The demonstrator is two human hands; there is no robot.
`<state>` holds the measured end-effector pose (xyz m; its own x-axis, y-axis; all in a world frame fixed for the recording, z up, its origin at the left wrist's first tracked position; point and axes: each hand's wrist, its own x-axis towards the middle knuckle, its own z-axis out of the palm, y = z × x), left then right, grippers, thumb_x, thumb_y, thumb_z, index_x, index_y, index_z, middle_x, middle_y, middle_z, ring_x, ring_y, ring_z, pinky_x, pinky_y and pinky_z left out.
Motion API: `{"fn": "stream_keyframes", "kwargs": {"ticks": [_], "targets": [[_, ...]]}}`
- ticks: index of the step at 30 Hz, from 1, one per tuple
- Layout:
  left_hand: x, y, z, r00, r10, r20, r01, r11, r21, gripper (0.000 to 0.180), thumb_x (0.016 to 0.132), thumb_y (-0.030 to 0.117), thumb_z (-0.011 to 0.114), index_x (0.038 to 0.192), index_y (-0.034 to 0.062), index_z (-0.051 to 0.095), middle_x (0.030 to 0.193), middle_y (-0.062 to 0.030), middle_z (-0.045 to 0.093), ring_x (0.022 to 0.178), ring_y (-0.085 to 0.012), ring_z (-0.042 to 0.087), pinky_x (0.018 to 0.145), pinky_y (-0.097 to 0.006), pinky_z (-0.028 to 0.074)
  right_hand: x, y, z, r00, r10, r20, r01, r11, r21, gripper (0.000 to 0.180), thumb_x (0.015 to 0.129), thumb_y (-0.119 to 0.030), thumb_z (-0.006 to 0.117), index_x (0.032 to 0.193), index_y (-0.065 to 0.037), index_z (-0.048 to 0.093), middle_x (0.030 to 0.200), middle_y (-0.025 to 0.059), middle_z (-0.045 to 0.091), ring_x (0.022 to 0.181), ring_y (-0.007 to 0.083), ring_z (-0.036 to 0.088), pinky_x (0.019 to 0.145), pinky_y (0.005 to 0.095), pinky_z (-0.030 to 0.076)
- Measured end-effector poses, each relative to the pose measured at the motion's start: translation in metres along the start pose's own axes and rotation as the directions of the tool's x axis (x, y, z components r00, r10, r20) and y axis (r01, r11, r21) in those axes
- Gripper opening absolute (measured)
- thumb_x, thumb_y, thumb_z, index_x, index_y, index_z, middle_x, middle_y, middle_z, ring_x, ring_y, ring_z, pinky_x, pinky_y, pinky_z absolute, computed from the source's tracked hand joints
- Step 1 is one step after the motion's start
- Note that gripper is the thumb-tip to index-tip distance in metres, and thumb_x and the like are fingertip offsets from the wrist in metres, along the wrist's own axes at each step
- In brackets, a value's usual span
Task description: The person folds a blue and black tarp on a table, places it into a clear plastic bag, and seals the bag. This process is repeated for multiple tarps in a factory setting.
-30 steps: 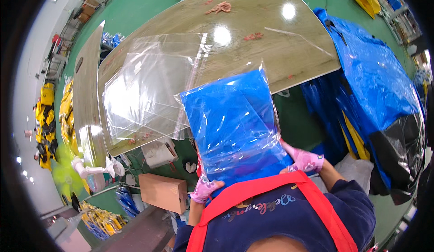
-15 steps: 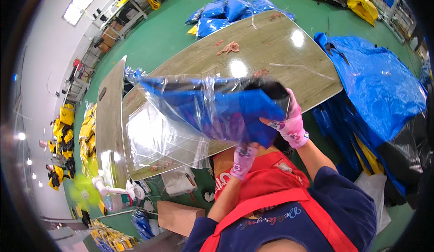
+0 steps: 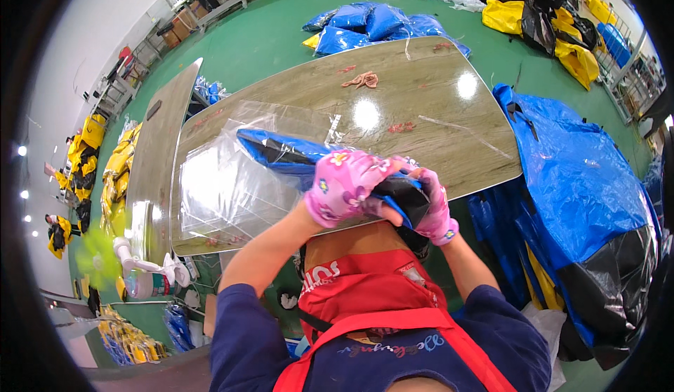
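Note:
A folded blue-and-black item of coated fabric or plastic (image 3: 274,152) is held over the near edge of the wood-look table (image 3: 281,97). Clear plastic film lies around its left end, merging with the clear bags below. My left hand (image 3: 345,185), in a pink flowered glove with bare fingertips, is closed on its middle from above. My right hand (image 3: 437,208), gloved alike, grips the black right end (image 3: 411,197). Both hands are close together, and part of the item is hidden under them. A stack of clear plastic bags (image 3: 217,185) lies to the left on the table.
A crumpled brown cloth (image 3: 363,79) and a thin clear strip (image 3: 463,135) lie on the table. Blue packed bundles (image 3: 368,23) sit on the floor beyond. A large blue-and-black sheet pile (image 3: 583,174) stands right, and a green-bladed fan (image 3: 98,258) lower left.
The blue item in its clear film has come down and nearer to me. My left hand has moved from underneath to the top, beside my right hand. The view has shifted a little.

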<state>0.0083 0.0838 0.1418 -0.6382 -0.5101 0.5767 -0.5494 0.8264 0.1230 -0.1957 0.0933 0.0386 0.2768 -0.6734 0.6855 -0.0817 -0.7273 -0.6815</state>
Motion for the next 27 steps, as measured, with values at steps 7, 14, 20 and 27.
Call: {"fn": "stream_keyframes", "kwargs": {"ticks": [7,14,20,27], "targets": [[0.001,0.061,0.043,0.751,-0.320,-0.578,0.092,0.917,-0.388,0.070,0.085,0.049,0.065,0.141,0.0134,0.042,0.135,-0.0127,0.052,0.126,-0.0309,0.047,0.106,-0.052,0.034,-0.004,0.015,0.012,0.760,0.442,-0.476,-0.192,0.854,0.484,0.050,0.084,-0.004,0.071,0.130,-0.005,0.052,0.120,0.0061,0.060,0.105,0.0157,0.057,0.091,0.0302,0.047],[-0.071,0.012,0.090,0.346,-0.932,0.113,0.233,-0.031,-0.972,0.075,0.081,0.006,0.075,0.142,0.0040,0.031,0.130,-0.0092,0.054,0.114,-0.0200,0.055,0.100,-0.037,0.045,0.041,0.011,0.032,0.467,0.778,-0.419,-0.108,0.521,0.847,0.049,0.091,-0.032,0.067,0.131,-0.009,0.051,0.122,0.0066,0.059,0.103,0.0213,0.060,0.090,0.0371,0.051],[-0.061,0.041,0.081,0.468,-0.883,-0.034,0.478,0.285,-0.831,0.069,0.072,0.007,0.082,0.129,0.0028,0.044,0.118,-0.0114,0.061,0.104,-0.0167,0.059,0.091,-0.033,0.048,0.048,0.011,0.026,0.426,0.858,-0.287,-0.167,0.386,0.907,0.060,0.088,-0.048,0.065,0.133,-0.010,0.051,0.126,0.0075,0.058,0.109,0.0244,0.059,0.094,0.0405,0.049],[-0.057,0.029,0.077,0.471,-0.881,-0.037,0.385,0.243,-0.890,0.067,0.071,0.011,0.085,0.124,0.0021,0.046,0.117,-0.0094,0.061,0.105,-0.0172,0.059,0.090,-0.033,0.049,0.042,0.002,0.033,0.538,0.839,-0.088,-0.154,0.200,0.968,0.062,0.093,-0.051,0.055,0.140,-0.013,0.045,0.138,0.0064,0.050,0.120,0.0263,0.053,0.102,0.0429,0.044]]}}
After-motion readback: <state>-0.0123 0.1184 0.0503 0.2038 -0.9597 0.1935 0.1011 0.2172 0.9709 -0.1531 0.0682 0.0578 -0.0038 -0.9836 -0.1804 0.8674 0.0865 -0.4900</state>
